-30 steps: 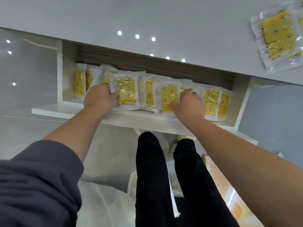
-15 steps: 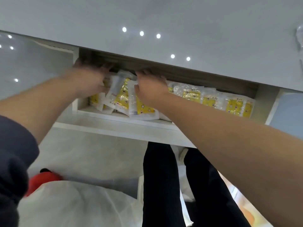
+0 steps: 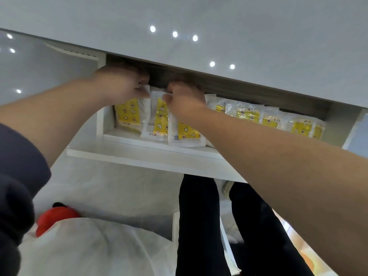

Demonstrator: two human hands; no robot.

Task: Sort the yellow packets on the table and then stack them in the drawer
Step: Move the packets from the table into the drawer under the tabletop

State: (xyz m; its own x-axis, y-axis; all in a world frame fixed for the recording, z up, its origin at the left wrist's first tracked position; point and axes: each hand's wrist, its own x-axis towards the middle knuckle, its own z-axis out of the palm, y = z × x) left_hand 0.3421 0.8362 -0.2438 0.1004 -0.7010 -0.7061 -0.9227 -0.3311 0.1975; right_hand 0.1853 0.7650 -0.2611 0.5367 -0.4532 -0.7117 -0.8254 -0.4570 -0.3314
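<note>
L hand (image 3: 121,84) + R hand (image 3: 186,98) pinch tops | flat crinkly clear-plastic yellow packets (image 3: 159,116) | smooth white drawer (image 3: 139,154)

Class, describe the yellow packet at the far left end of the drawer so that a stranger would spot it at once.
Start at the open white drawer under the grey tabletop. A row of clear plastic packets with yellow printed inserts stands in it. Follow it leftwards: the last packet sits beside the drawer's left wall, below the left hand, with no neighbour on its left.
</note>
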